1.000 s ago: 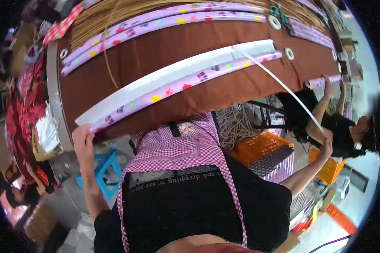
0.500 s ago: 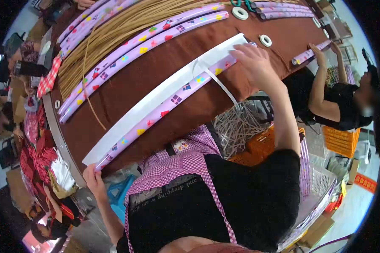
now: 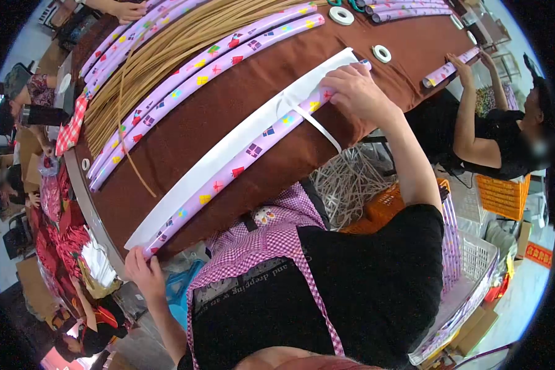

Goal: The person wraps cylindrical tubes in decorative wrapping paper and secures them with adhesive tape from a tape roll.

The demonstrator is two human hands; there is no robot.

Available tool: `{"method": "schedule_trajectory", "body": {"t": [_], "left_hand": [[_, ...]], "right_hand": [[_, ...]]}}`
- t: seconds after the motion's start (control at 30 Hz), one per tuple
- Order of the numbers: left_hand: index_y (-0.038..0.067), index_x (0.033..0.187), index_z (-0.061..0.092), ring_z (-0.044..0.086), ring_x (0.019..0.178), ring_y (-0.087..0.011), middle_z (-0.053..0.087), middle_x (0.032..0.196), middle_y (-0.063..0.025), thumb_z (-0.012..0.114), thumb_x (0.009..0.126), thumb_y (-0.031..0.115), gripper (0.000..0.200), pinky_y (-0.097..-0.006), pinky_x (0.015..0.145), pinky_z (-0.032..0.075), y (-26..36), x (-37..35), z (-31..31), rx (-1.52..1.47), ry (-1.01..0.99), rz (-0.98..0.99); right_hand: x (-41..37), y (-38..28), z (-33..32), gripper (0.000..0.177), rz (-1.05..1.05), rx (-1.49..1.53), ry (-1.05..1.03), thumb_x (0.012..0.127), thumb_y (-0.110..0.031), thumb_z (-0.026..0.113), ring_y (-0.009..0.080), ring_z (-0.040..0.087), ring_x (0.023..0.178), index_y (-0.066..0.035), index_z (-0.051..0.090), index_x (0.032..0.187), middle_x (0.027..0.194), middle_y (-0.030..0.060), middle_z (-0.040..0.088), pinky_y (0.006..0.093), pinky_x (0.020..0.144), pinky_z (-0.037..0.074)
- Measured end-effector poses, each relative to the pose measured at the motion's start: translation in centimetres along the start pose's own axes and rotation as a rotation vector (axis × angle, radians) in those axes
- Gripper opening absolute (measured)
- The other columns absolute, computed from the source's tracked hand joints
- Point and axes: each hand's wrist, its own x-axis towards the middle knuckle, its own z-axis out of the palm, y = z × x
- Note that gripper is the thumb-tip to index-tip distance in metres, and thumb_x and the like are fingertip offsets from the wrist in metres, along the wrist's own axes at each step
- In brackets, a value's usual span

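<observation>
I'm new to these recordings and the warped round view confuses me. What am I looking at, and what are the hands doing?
One picture, from a wide-angle camera on a person's head, looking down; hence the curved edges. The black shirt and checked apron below are the wearer's own. Their left hand holds the near end of a purple tube on a brown-covered table; their right hand rests on its far end. A white sheet lies alongside. Tan sticks and tape rolls lie beyond. A co-worker at right handles another tube.

Counts by the white strip
One purple tube lies against it; two more purple tubes run just beyond it; two tape rolls sit near its far end.
</observation>
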Motion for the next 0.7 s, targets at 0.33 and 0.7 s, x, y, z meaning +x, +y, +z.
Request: {"method": "schedule_trajectory", "body": {"t": [0.33,0.7], "left_hand": [[-0.001,0.119,0.062,0.054,0.113,-0.0366,0.059,0.119,-0.0185,0.066,0.088,0.007,0.032,-0.0442,0.099,0.040,3.7,3.4,2.1,-0.231,-0.052,0.022],[0.000,0.116,0.064,0.055,0.107,-0.0344,0.061,0.112,-0.0164,0.065,0.086,0.004,0.030,-0.0425,0.096,0.040,3.3,3.0,3.2,-0.242,0.031,0.086]], "right_hand": [[-2.7,-1.6,-0.2,0.037,-0.004,0.040,-0.078,0.081,-0.013,0.070,0.0299,0.054,0.119,-0.012,0.067,0.118,0.122,0.0083,0.064,0.0448,0.106,0.037],[-2.4,-8.5,2.6,0.026,0.077,0.311,0.305,0.075,-0.019,0.079,0.0278,0.055,0.109,-0.007,0.068,0.096,0.109,0.0071,0.061,0.0430,0.099,0.035]]}}
